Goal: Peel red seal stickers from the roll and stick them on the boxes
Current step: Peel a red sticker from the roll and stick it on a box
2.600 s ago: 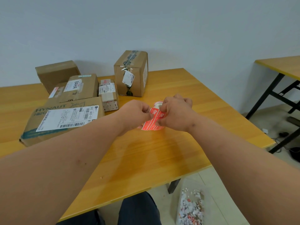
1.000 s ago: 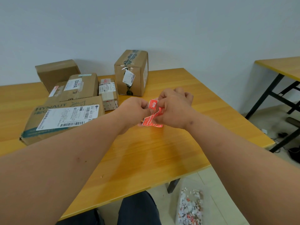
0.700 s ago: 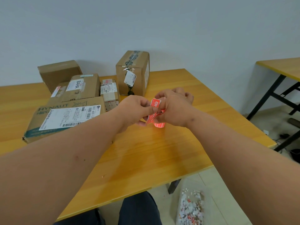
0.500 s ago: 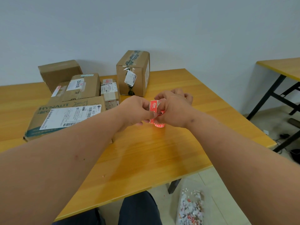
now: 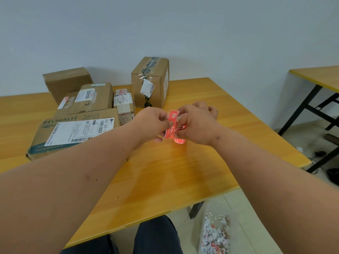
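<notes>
Closest to you, a see-through bag of paper bits (image 5: 214, 235) is sitting on the floor, well below your fingers, likely for catching scraps. Above the table (image 5: 165, 180), you are holding both hands up and close together, so the strip is staying tight and easy to peel. Your left hand (image 5: 152, 123) is pinching the edge of a red sticker (image 5: 173, 116), with finger and thumb pressed together on it. Your right hand (image 5: 198, 123) is curling its fingers around the red sticker roll (image 5: 174, 134), whose strip is hanging down between your hands. Past your fingertips, the boxes are waiting: the big flat box (image 5: 73, 132) to the left, the tall box (image 5: 150, 81) just beyond, others farther back. I cannot see a red seal on them yet.
</notes>
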The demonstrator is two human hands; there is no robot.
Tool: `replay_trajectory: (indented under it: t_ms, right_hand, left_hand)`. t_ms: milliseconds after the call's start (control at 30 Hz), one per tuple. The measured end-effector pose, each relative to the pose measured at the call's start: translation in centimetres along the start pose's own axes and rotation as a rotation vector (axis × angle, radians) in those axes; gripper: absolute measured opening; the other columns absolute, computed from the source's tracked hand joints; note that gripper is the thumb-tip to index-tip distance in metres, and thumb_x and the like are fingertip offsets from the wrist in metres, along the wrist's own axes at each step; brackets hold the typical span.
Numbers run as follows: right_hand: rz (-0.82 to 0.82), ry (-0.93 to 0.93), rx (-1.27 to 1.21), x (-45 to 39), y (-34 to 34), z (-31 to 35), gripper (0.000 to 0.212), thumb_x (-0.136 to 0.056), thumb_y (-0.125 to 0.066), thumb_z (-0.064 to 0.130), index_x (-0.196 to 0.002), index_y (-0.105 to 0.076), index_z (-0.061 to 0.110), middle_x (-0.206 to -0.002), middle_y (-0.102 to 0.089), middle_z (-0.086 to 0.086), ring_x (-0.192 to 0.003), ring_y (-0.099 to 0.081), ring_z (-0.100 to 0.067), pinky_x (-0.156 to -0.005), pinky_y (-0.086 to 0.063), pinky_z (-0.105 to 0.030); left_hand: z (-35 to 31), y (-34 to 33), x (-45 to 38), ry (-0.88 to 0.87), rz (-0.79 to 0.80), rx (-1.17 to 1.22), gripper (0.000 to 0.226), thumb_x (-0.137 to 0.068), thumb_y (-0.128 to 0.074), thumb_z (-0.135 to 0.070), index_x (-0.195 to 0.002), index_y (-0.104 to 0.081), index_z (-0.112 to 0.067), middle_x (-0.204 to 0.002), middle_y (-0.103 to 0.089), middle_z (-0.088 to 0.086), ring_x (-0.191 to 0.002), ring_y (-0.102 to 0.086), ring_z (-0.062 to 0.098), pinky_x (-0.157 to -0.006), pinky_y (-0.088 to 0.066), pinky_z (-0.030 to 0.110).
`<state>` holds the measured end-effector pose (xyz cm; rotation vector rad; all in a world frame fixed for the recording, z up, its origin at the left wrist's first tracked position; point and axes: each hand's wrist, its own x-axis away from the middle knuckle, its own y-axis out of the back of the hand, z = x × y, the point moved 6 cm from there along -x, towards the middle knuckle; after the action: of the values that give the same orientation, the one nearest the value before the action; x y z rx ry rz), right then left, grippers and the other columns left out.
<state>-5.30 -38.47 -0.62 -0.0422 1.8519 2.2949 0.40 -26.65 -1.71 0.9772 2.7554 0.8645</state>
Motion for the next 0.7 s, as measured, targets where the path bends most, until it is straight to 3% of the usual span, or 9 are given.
replay_trajectory:
  t_ms: [67,167,367,567,700]
  right_hand:
    - [0.002,0.005,0.027,-0.03,-0.11,-0.07,0.011,-0.079,-0.068,0.048,-0.082,-0.072,0.038,-0.126,-0.047,0.025,-0.124,-0.024,-0.015,-0.097,-0.014,-0.039]
    - [-0.007,0.005,0.030,0.00,-0.12,-0.08,0.019,-0.078,-0.067,0.053,-0.083,-0.074,0.036,-0.126,-0.048,0.024,-0.123,-0.024,-0.014,-0.097,-0.014,-0.040]
    - [0.023,0.006,0.029,0.31,-0.11,0.38,0.013,-0.074,-0.074,0.047,-0.067,-0.066,0.040,-0.125,-0.048,0.022,-0.123,-0.023,-0.016,-0.101,-0.011,-0.042]
    - [0.002,0.000,0.017,0.29,0.06,0.36,0.012,-0.076,-0.073,0.045,-0.072,-0.070,0.035,-0.109,-0.045,0.024,-0.123,-0.023,-0.015,-0.101,-0.012,-0.042]
    - [0.005,0.004,0.031,0.29,-0.14,0.44,0.012,-0.075,-0.072,0.047,-0.071,-0.069,0.036,-0.116,-0.048,0.023,-0.121,-0.024,-0.016,-0.101,-0.012,-0.043]
  left_hand:
    - [0.26,0.08,0.09,0.026,0.025,0.017,0.020,-0.090,-0.069,-0.030,-0.097,-0.067,-0.011,-0.091,-0.073,0.008,-0.088,-0.071,0.020,-0.075,-0.062,0.038]
    - [0.37,-0.02,0.27,0.040,0.062,-0.053,0.011,-0.085,-0.074,-0.019,-0.092,-0.069,-0.012,-0.089,-0.072,0.005,-0.085,-0.069,0.016,-0.076,-0.062,0.037]
    - [0.22,-0.16,-0.03,0.046,0.010,-0.033,0.003,-0.087,-0.071,-0.012,-0.089,-0.070,-0.009,-0.089,-0.073,0.007,-0.086,-0.071,0.020,-0.076,-0.062,0.037]
    - [0.63,0.00,-0.09,0.080,-0.031,0.059,0.014,-0.088,-0.071,-0.012,-0.096,-0.067,-0.002,-0.088,-0.073,0.011,-0.077,-0.071,0.019,-0.070,-0.062,0.034]
    - [0.36,-0.22,0.05,0.073,-0.023,0.038,0.012,-0.088,-0.071,-0.015,-0.096,-0.067,-0.006,-0.086,-0.073,0.008,-0.077,-0.072,0.018,-0.067,-0.062,0.030]
